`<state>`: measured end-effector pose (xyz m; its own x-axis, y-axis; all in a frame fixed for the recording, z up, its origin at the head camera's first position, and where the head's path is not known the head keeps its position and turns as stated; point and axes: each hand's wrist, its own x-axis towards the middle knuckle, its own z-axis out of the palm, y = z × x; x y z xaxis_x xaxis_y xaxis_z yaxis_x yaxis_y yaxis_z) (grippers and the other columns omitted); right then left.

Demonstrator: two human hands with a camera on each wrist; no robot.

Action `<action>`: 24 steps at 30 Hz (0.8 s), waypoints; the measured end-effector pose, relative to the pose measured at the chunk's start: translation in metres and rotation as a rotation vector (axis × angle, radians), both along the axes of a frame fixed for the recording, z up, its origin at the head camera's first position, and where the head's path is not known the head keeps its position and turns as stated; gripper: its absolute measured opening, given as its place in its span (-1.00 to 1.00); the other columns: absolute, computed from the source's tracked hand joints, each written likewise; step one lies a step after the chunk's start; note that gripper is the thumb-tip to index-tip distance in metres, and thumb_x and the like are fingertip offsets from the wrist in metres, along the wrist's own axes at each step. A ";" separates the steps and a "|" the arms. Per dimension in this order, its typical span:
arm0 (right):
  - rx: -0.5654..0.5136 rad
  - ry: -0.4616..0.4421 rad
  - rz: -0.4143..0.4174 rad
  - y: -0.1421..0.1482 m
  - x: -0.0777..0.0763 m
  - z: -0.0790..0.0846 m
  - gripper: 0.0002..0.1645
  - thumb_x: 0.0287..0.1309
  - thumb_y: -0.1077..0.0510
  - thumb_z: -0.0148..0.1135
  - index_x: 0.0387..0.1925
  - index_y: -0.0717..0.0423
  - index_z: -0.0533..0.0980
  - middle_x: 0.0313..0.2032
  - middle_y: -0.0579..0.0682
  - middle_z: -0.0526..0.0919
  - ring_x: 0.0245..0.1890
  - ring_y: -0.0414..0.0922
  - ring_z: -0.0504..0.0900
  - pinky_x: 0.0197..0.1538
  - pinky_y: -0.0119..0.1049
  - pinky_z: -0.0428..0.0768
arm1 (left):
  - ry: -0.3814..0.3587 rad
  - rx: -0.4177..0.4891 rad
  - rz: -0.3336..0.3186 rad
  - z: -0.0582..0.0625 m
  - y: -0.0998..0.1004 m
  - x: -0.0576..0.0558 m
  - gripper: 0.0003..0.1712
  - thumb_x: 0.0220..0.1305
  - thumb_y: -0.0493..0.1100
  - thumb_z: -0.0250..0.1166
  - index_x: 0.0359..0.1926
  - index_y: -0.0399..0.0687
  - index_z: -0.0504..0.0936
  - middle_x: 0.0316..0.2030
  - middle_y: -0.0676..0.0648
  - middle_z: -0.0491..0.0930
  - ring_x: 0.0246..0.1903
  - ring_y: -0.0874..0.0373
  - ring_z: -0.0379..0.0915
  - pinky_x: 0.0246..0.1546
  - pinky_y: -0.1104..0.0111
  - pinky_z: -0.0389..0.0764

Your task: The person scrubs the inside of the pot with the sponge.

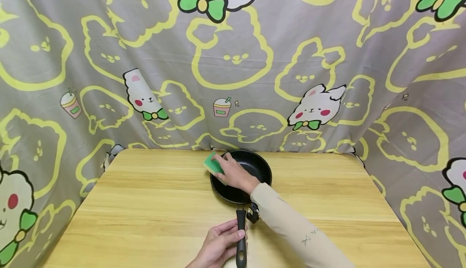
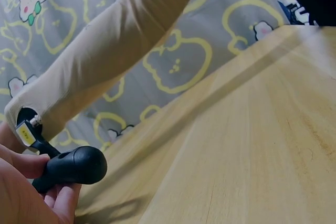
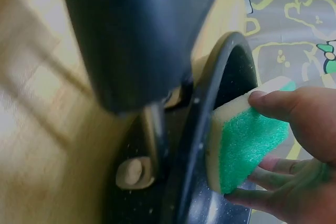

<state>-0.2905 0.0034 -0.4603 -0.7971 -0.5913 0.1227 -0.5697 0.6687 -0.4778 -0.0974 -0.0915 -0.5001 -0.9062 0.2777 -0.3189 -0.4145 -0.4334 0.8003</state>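
A black frying pan [image 1: 263, 171] is at the far middle of the table, its handle pointing toward me. My left hand [image 1: 217, 241] grips the black handle [image 1: 241, 219], thumb on top and fingers beneath; the handle's rounded end [image 2: 86, 165] shows in the left wrist view. With thumb and fingers, my right hand [image 1: 234, 172] holds a green and pale-yellow sponge [image 1: 214, 163] over the pan's left rim. The right wrist view has the pale side of the sponge [image 3: 215, 150] against the pan's inner wall, green side toward the palm. Part of the pan's inside is hidden by my right hand.
The wooden table [image 1: 145, 203] carries the pan, and a patterned curtain [image 1: 233, 66] hangs right behind its far edge. My right sleeve [image 1: 291, 223] crosses over the table to the right of the handle. A black wrist mount [image 1: 253, 212] sits close beside the handle.
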 end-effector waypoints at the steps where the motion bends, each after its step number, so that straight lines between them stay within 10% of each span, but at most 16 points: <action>1: -0.003 -0.001 -0.002 0.000 -0.001 -0.001 -0.39 0.42 0.05 0.29 0.40 -0.15 0.30 0.18 0.20 0.39 -0.05 0.01 0.57 -0.07 -0.15 0.67 | 0.001 0.002 0.002 0.000 0.000 0.000 -0.33 0.34 -0.39 0.33 0.39 -0.56 0.31 0.01 -0.25 0.67 -0.11 0.07 0.67 -0.09 0.24 0.74; 24: 0.123 0.089 -0.093 0.022 -0.023 -0.010 -0.32 0.46 -0.01 0.23 0.47 -0.20 0.18 0.06 0.26 0.49 -0.08 0.13 0.61 -0.08 -0.04 0.69 | -0.005 0.020 0.005 -0.002 0.000 0.000 -0.38 0.34 -0.39 0.33 0.36 -0.52 0.39 0.00 -0.23 0.69 -0.18 0.13 0.64 -0.11 0.25 0.74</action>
